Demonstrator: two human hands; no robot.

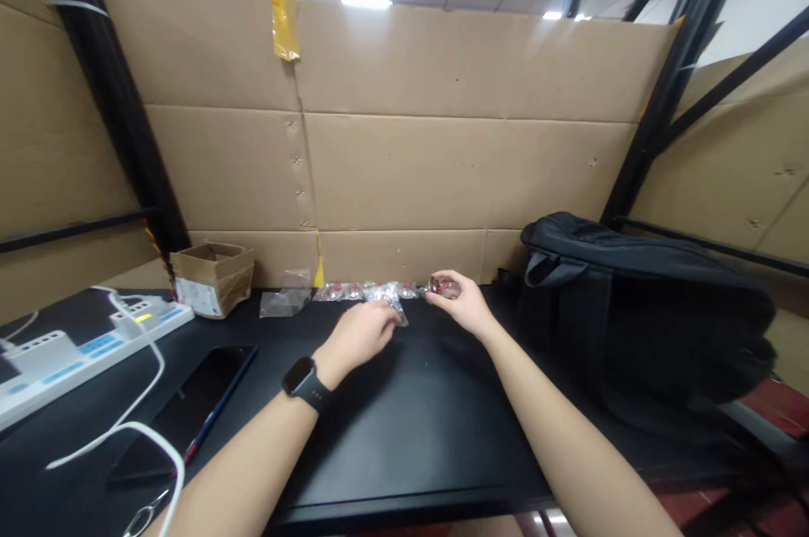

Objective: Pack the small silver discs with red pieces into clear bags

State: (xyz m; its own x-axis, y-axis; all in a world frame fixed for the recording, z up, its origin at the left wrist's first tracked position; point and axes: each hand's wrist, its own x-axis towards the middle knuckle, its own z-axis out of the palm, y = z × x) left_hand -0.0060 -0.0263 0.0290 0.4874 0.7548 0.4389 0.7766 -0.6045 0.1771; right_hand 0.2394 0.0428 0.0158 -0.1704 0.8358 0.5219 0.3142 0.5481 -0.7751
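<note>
Here's my right hand (471, 308), thumb and fingers pinching a small packet (444, 287) with a bit of red on it, just at the right end of a row of clear packets (345, 292). That row lies on the black table (410, 436), along the foot of the cardboard wall (398, 174). My left hand (359, 336) bends its fingers down at the row's front edge; whether they grip a packet, I can't tell. A black backpack (632, 301) sits off to my right.
</note>
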